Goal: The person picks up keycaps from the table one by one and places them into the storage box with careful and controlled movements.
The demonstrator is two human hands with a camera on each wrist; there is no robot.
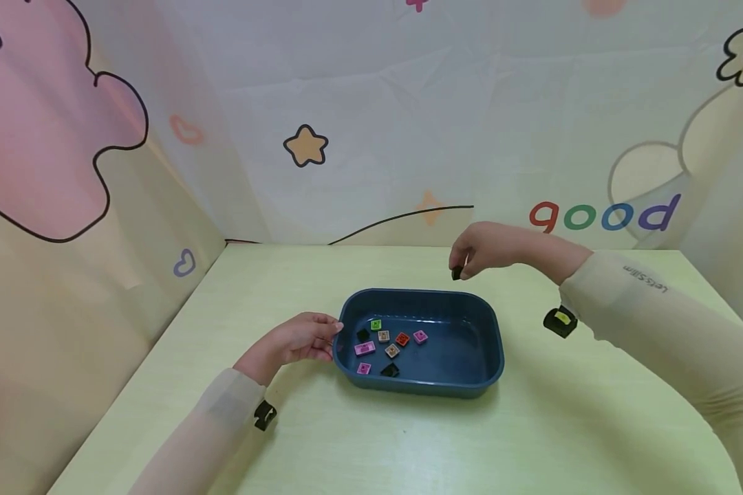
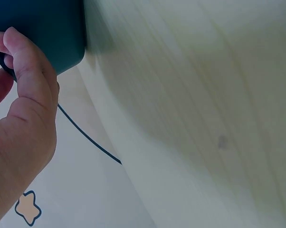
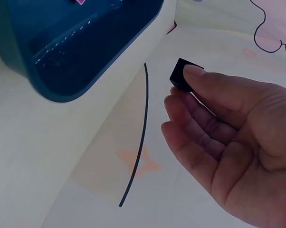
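Note:
In the head view a dark blue plastic bin stands on the table with several small coloured blocks inside. At its left end my left hand grips the rim, the thumb at the edge and the fingers along the outer wall. My right hand is raised beyond the bin's far right corner. Between thumb and fingers it pinches a small black block, apart from the bin. The right wrist view shows this block's dark, angular body; part of it is hidden by the thumb.
Inside the bin lie a green block, a red-orange block, a long pink block, a black piece and others, mostly toward the left. The pale green table meets a printed cloth backdrop behind.

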